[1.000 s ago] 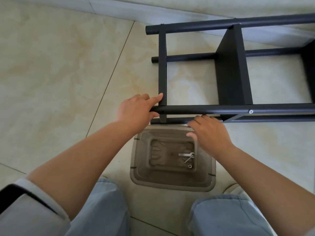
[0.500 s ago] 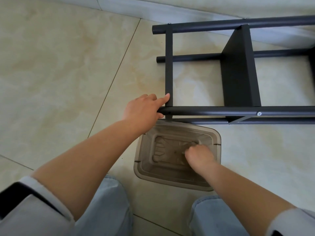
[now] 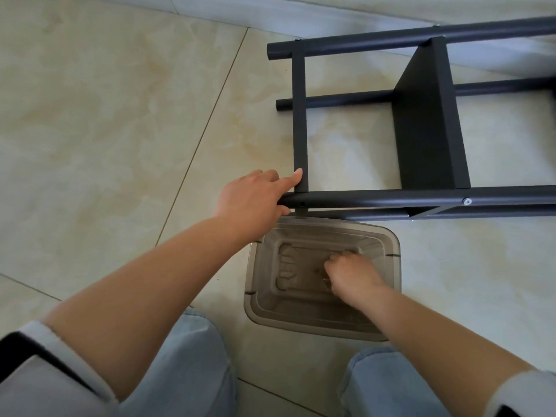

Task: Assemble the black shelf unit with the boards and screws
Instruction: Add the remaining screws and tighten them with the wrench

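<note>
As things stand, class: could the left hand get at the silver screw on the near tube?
Probably yes. The left hand grips the end of the near tube, and the silver screw sits further along it with nothing between; letting go and sliding right should do.

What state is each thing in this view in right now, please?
Shelf frame: lying on its side on the floor, partly built.
Black board: fitted between the tubes.
Silver screw: seated in the near tube.
Clear bin: upright, open-topped, just below the frame.
Left hand: grips the near tube's end, forefinger on the crossbar.
Right hand: down in the bin, fingers curled; what it holds is hidden.
</note>
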